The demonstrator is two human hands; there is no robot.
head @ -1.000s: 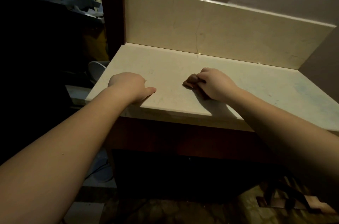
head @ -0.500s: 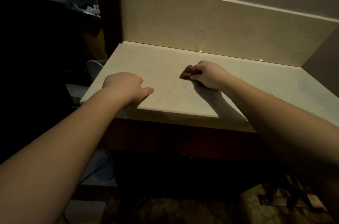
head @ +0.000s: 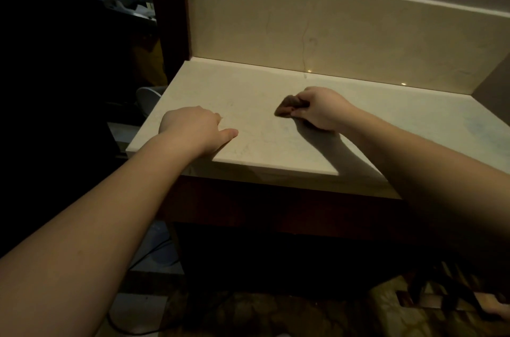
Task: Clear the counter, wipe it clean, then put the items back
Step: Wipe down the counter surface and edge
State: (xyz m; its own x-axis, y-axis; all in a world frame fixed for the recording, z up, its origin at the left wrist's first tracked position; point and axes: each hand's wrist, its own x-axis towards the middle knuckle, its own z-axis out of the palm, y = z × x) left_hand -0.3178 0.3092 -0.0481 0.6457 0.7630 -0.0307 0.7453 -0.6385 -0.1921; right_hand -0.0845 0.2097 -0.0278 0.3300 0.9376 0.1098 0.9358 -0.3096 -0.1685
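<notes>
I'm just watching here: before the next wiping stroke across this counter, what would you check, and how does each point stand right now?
1. Cloth held firmly: ok, the right hand grips it.
2. Cloth touching the counter: ok, it lies on the surface.
3. Path clear: ok, no items show on the counter in view.
4. Left hand out of the cloth's way: ok for now, it rests near the front edge, apart from the cloth; a stroke leftward would meet it.
5. Cloth damp or clean enough: cannot tell, the light is too dim.
6. Bluish patch at the right end wiped: cannot tell.
</notes>
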